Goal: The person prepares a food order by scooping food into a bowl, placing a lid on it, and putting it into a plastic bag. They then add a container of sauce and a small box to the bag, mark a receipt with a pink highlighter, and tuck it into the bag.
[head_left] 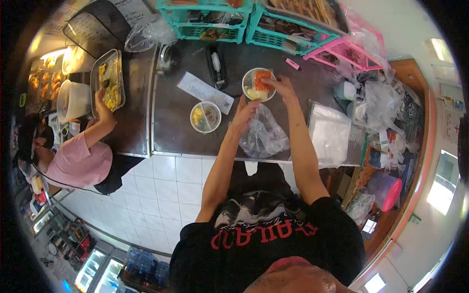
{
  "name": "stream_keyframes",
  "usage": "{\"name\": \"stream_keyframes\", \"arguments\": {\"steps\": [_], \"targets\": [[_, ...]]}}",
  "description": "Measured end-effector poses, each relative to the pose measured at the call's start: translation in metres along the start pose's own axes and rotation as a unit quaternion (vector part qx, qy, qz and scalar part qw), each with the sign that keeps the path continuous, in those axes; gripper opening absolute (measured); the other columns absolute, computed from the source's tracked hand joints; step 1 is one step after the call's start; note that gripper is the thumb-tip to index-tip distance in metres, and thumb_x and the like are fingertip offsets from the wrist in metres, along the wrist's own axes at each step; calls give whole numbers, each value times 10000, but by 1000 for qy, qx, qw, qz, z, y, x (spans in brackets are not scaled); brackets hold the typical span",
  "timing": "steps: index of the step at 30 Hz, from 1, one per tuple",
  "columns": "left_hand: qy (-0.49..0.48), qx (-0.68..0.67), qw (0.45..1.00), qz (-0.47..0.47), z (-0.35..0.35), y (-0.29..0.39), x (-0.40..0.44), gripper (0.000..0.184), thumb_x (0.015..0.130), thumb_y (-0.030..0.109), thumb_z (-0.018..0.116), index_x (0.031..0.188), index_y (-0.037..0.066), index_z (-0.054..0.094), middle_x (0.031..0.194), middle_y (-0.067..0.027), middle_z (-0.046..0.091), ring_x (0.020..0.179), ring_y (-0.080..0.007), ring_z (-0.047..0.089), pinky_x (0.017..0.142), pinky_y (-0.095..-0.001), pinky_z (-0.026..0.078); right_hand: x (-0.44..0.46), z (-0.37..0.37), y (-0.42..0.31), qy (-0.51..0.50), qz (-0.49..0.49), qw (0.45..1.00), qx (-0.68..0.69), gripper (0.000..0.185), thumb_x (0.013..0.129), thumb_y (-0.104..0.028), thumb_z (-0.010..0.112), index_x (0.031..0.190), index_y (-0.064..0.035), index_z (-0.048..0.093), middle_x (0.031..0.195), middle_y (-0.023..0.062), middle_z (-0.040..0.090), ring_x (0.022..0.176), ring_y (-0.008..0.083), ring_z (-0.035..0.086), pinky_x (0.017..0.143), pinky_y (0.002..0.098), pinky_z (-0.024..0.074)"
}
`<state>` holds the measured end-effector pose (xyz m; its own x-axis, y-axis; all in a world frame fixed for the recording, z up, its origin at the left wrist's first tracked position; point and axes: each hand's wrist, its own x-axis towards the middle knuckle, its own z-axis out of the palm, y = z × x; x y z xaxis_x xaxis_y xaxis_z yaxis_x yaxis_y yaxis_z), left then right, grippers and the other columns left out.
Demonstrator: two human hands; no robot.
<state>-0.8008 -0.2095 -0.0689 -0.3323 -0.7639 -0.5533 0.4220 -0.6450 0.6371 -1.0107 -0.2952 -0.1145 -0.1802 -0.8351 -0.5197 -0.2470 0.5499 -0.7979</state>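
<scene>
A round white bowl (247, 80) stands on the dark counter, with pale yellow food and a bright orange packet (262, 77) at its top. My right hand (282, 89) reaches over the bowl's right rim, its fingers closed on the packet. At the bowl's lower edge, my left hand (243, 114) grips the rim between thumb and fingers. A crumpled clear plastic bag (266, 134) lies just below, beside my left hand. Farther left sits a second round bowl (211, 128), with yellow food and something greyish under what looks like a clear cover.
A printed slip (205, 92) and a black stapler-like tool (216, 66) lie behind the second bowl. Teal baskets (210, 33) and a pink basket (342, 54) line the back. Plastic bags (328, 134) are stacked right. A co-worker in pink (80, 163) reaches into a tray (117, 63).
</scene>
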Motion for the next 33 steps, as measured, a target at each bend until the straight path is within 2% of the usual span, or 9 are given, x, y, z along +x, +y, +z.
{"name": "stream_keyframes", "arguments": {"steps": [3, 4, 11, 19, 22, 24, 26, 28, 33], "targets": [[-9, -10, 999, 34, 1, -14, 0, 800, 852, 140, 694, 1500, 74, 230, 938, -4, 598, 741, -64, 528, 601, -210, 407, -29, 0, 6, 10, -50, 991, 121, 571, 709, -273, 847, 1098, 84, 631, 1031, 143, 668, 935, 204, 646, 810, 327, 503], [-25, 84, 996, 9, -1, -15, -7, 795, 858, 211, 673, 1508, 108, 227, 1146, -65, 622, 872, -97, 505, 811, -291, 432, -46, -8, -2, -1, -41, 985, 167, 568, 713, -242, 849, 1114, 85, 617, 1073, 159, 659, 956, 211, 647, 815, 342, 517], [-81, 120, 989, -33, 40, -42, -17, 849, 868, 182, 668, 1543, 123, 157, 1245, -90, 571, 844, -116, 547, 699, -245, 445, -76, -50, 47, 50, 24, 922, 382, 624, 746, -149, 826, 1245, 73, 523, 1140, 152, 633, 1002, 233, 647, 887, 344, 522], [-91, 181, 962, -184, 58, -106, 22, 938, 785, 258, 772, 1529, 115, 220, 1311, -146, 542, 1149, -210, 560, 777, -289, 491, -25, -104, 134, 61, 18, 983, 172, 739, 702, -304, 837, 1272, 61, 540, 1197, 170, 627, 1066, 276, 622, 887, 377, 505], [-110, 235, 966, 8, 33, -116, -25, 948, 734, 136, 796, 1514, 87, 260, 1350, -153, 523, 1220, -234, 521, 895, -332, 495, -27, -122, 100, 97, 21, 965, -242, 816, 633, -401, 864, 1234, 66, 571, 1118, 217, 662, 1036, 296, 651, 873, 388, 515], [-58, 187, 979, 59, 19, -98, -72, 833, 732, 70, 775, 1458, 81, 365, 1280, -114, 567, 1209, -222, 525, 982, -342, 439, -27, -110, 58, 212, -137, 917, -310, 927, 567, -530, 864, 1212, 78, 593, 1133, 253, 652, 1048, 334, 646, 894, 416, 500], [36, 235, 967, 88, -1, -88, -107, 701, 751, 1, 732, 1396, 65, 465, 1233, -97, 600, 1196, -216, 535, 1017, -354, 419, -25, -77, -15, 98, -105, 962, -233, 961, 567, -603, 833, 1217, 64, 597, 1165, 248, 641, 1083, 370, 624, 918, 425, 485], [156, 198, 961, 110, -25, -100, -120, 522, 816, 40, 690, 1319, 51, 546, 1055, -46, 651, 962, -156, 618, 803, -294, 511, 21, -33, -22, -12, -63, 922, -383, 1052, 546, -631, 822, 1290, 59, 543, 1254, 257, 595, 1155, 370, 589, 963, 398, 469], [239, 4, 970, 30, -21, -75, -151, 307, 950, 249, 598, 1206, 79, 607, 687, 99, 451, 521, -1, 347, 434, -200, 236, 63, 15, 19, -41, -135, 922, -360, 962, 506, -610, 839, 1172, 47, 615, 1189, 266, 623, 1133, 379, 601, 951, 399, 481]]}}
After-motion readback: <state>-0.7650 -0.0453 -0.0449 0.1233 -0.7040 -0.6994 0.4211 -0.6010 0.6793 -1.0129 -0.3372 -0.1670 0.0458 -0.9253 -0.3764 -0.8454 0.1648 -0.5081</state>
